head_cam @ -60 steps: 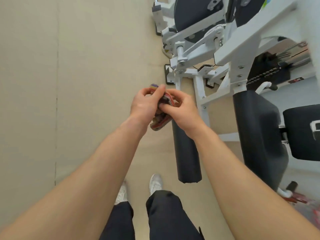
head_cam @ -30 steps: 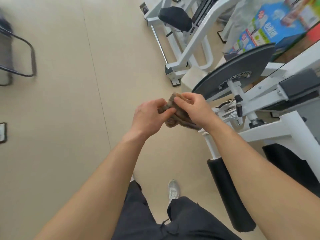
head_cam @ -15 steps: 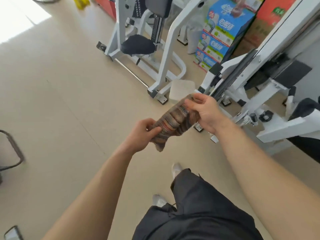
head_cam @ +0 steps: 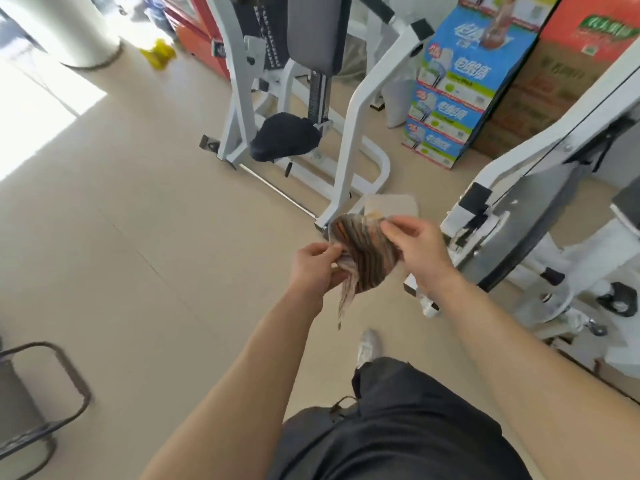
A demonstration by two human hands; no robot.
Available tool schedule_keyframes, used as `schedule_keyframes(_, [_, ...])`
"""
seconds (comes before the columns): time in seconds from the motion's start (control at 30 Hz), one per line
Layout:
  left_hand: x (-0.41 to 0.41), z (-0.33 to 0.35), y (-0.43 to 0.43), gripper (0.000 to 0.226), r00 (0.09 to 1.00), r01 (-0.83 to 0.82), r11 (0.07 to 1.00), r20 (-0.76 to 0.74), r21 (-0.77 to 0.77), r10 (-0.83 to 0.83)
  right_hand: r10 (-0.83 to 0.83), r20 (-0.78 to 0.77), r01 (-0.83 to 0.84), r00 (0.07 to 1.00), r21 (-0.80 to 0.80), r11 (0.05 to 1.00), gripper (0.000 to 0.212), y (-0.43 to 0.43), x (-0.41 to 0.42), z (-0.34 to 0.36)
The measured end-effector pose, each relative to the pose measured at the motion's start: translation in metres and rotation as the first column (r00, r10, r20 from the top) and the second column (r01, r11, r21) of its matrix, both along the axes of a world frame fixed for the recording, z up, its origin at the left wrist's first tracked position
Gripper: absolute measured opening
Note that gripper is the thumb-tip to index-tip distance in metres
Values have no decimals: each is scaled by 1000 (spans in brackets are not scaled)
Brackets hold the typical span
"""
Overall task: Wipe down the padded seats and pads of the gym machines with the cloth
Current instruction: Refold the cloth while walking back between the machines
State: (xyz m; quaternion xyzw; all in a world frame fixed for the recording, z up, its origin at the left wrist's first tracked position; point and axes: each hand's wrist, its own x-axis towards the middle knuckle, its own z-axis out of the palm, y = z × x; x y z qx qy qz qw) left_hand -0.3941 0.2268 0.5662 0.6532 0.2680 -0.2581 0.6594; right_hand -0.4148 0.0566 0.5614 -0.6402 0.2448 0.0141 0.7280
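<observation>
A striped brown and orange cloth (head_cam: pixel 363 254) hangs spread between both hands at mid-frame, above the floor. My left hand (head_cam: pixel 315 268) pinches its lower left edge. My right hand (head_cam: pixel 415 247) grips its upper right part. Ahead stands a white gym machine with a black padded seat (head_cam: pixel 284 136) and a grey padded backrest (head_cam: pixel 317 29) above it. Both hands are well short of that seat. A second white machine (head_cam: pixel 540 188) stands at the right.
Stacked blue and orange cartons (head_cam: pixel 460 88) sit behind the machines. A pale flat block (head_cam: pixel 391 204) lies on the floor just past the cloth. A dark metal frame (head_cam: pixel 38 393) is at the lower left. My legs and a white shoe (head_cam: pixel 369 344) are below. Open beige floor lies to the left.
The view has swung up from a black roller pad to the machine with the black seat. The cloth, bunched between both hands earlier, is now spread out.
</observation>
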Motion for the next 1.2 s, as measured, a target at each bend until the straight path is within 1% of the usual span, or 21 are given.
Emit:
schedule_keyframes(0.07, [30, 11, -15, 9, 1000, -6, 998, -5, -62, 5, 55, 26, -54, 998, -49, 997, 15, 9, 21, 2])
schedule_keyframes(0.13, [58, 20, -22, 10, 1000, -21, 992, -24, -125, 18, 119, 48, -114, 992, -85, 990, 20, 14, 40, 4])
schedule_keyframes(0.27, [116, 26, -28, 9, 997, -17, 979, -77, -203, 1, 116, 74, -100, 991, -186, 977, 24, 16, 79, 10])
schedule_keyframes(0.4, [169, 24, -36, 8, 991, 49, 973, -109, -224, -75, 35, 99, -8, 994, -255, 967, 29, 18, 117, 12])
schedule_keyframes(0.5, [210, 30, -38, 11, 972, 128, 943, -149, -307, -181, -33, 133, 73, 991, -307, 949, 32, 22, 145, 19])
schedule_keyframes(0.6, [253, 42, -35, 15, 939, 112, 891, -245, -440, -240, -56, 121, 97, 991, -363, 927, 39, 26, 168, 26])
schedule_keyframes(0.67, [279, 50, -32, 22, 912, 109, 843, -284, -527, -295, -78, 119, 124, 990, -443, 888, 42, 26, 183, 29])
schedule_keyframes(0.73, [299, 58, -33, 27, 869, 199, 782, -262, -590, -419, -189, 149, 237, 971, -467, 852, 35, 23, 198, 31])
schedule_keyframes(0.77, [308, 59, -34, 31, 842, 282, 749, -218, -600, -493, -266, 169, 314, 949, -423, 850, 31, 19, 206, 33])
schedule_keyframes(0.8, [315, 60, -36, 31, 816, 386, 729, -159, -566, -556, -347, 179, 389, 921, -348, 853, 29, 15, 214, 36])
schedule_keyframes(0.83, [322, 60, -38, 28, 797, 491, 731, -94, -473, -596, -420, 168, 451, 892, -260, 854, 29, 10, 221, 41])
schedule_keyframes(0.9, [337, 51, -43, 22, 779, 620, 763, 26, -185, -627, -494, 131, 508, 859, -116, 853, 26, -4, 235, 52])
schedule_keyframes(0.93, [346, 44, -47, 36, 768, 640, 764, 69, -83, -637, -493, 127, 503, 861, -59, 862, 24, -12, 241, 58])
schedule_keyframes(0.97, [355, 37, -51, 56, 749, 661, 749, 90, -44, -656, -482, 131, 487, 867, -6, 874, 24, -20, 247, 63])
schedule_keyframes(1.0, [361, 31, -55, 72, 717, 697, 716, 90, -44, -691, -470, 139, 469, 872, 39, 882, 25, -29, 252, 68])
schedule_keyframes(1.03, [366, 26, -62, 78, 672, 741, 669, 97, -63, -735, -461, 150, 453, 875, 85, 887, 26, -39, 258, 73])
schedule_keyframes(1.07, [369, 24, -70, 74, 610, 792, 606, 114, -71, -784, -460, 163, 443, 873, 128, 887, 25, -50, 263, 76])
schedule_keyframes(1.1, [372, 23, -79, 62, 556, 831, 552, 142, -70, -819, -464, 174, 441, 868, 158, 884, 25, -61, 268, 79])
schedule_keyframes(1.13, [373, 25, -88, 48, 534, 844, 532, 180, -63, -826, -471, 184, 446, 863, 165, 880, 24, -72, 272, 81])
schedule_keyframes(1.17, [375, 25, -97, 38, 553, 832, 546, 228, -98, -801, -477, 190, 458, 858, 136, 879, 24, -85, 275, 83])
schedule_keyframes(1.2, [376, 27, -106, 33, 598, 800, 584, 253, -136, -761, -482, 184, 477, 856, 74, 876, 23, -98, 277, 83])
